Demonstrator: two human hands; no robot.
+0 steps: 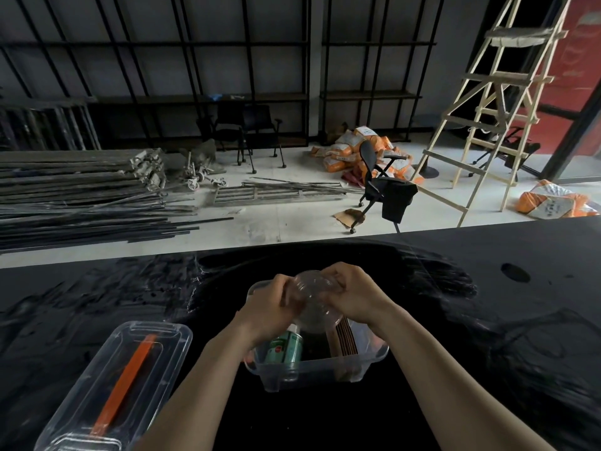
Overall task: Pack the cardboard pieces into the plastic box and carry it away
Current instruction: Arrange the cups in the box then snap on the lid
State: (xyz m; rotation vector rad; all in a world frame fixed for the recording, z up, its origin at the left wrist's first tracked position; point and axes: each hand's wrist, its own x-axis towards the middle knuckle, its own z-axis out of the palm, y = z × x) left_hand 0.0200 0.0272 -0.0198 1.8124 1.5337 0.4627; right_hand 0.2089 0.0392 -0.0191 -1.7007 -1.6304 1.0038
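Presently my left hand (273, 302) and right hand (353, 296) clasp a clear cup (313, 299) above the plastic box (320, 366); squeezing may crack it onto the cardboard pieces (343, 338).

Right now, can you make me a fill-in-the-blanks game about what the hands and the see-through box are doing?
1. Both hands, left hand and right hand, hold a clear plastic ____ above the open transparent plastic box.
2. The green spray can stands ____ the box.
3. The brown cardboard pieces stand to the ____ of the can.
4. The clear lid with an ____ handle lies on the black table.

Missing words: cup; inside; right; orange
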